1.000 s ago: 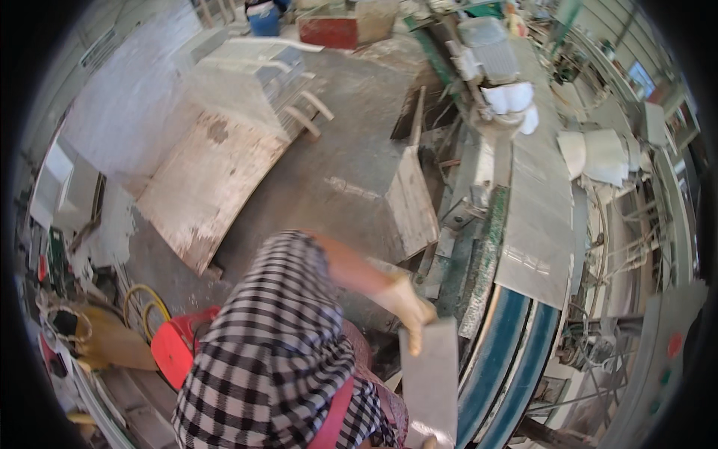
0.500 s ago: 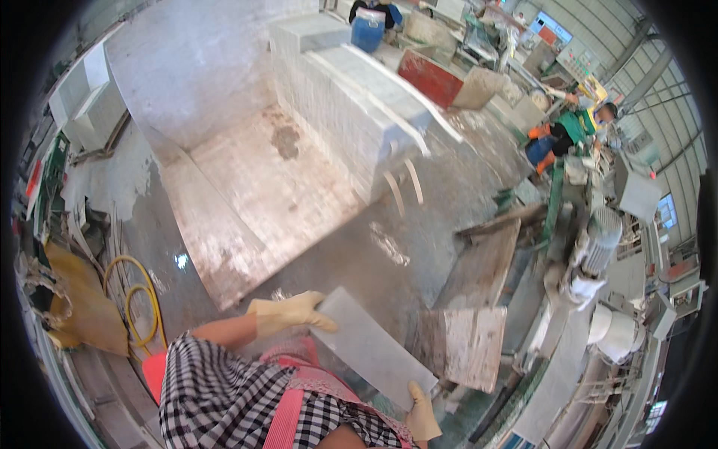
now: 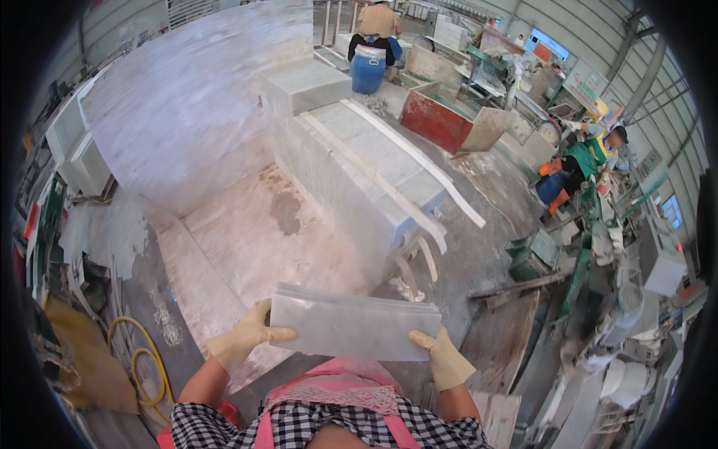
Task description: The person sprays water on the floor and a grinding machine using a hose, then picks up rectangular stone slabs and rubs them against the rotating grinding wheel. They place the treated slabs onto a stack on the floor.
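Before my body I hold a short stack of grey stone tiles (image 3: 351, 331), long and rectangular, with several layered edges showing along the top. My left hand (image 3: 243, 337), in a cream rubber glove, grips its left end with the thumb over the front face. On the right end, my gloved right hand (image 3: 446, 358) is closed the same way. Beyond the tiles lies a stained wooden base (image 3: 217, 273). Along its right side stands a long block of stacked pale tiles (image 3: 329, 176), with white straps (image 3: 411, 161) over its top.
A tall pale board (image 3: 187, 105) rises behind the base. Wooden planks (image 3: 508, 337) and machinery (image 3: 621, 307) line my right. A yellow hose (image 3: 138, 359) coils at left. Farther off are a blue barrel (image 3: 368, 71), a red panel (image 3: 434, 120), a seated person (image 3: 378, 26) and another person (image 3: 587, 153).
The tiles have swung from a slant at my right to nearly level before me, above the near edge of the base. Both hands keep their grip. My view has turned and lifted.
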Demonstrator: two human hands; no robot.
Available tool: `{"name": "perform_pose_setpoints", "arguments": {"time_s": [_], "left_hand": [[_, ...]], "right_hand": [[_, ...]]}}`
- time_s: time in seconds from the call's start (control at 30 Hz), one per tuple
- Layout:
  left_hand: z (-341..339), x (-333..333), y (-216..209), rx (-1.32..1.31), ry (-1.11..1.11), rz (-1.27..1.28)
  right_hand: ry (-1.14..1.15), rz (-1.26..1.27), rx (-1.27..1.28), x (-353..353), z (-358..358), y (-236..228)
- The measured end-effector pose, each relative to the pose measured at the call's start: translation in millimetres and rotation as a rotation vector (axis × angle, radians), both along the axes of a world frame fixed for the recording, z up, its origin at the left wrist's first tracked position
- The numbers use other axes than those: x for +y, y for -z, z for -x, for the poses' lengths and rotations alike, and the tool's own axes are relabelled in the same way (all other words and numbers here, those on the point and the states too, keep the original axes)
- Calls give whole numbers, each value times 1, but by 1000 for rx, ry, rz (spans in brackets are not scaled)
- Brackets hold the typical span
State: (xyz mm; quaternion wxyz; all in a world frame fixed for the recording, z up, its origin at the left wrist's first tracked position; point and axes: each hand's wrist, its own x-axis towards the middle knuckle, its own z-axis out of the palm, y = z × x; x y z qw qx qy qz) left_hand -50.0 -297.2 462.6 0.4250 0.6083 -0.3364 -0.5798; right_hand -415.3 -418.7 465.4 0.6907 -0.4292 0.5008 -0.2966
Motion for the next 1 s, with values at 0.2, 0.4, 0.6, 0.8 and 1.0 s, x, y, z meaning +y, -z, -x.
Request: {"name": "perform_pose_setpoints", "arguments": {"time_s": [0.2,0.4,0.6,0.8,1.0], "left_hand": [[-23,-171,-1,-160,58,74],[-42,-273,-20,-27,32,120],[-105,-383,-25,-175,71,155],[-198,-480,19,-504,-29,141],[-268,-552,32,-611,-367,29]], "right_hand": [[-154,137,-32,-202,-22,-12],[-134,115,43,-318,-50,-57],[-243,248,119,-430,-113,-85],[-515,209,135,-566,-220,-75],[-947,685,298,-738,-371,-22]]}}
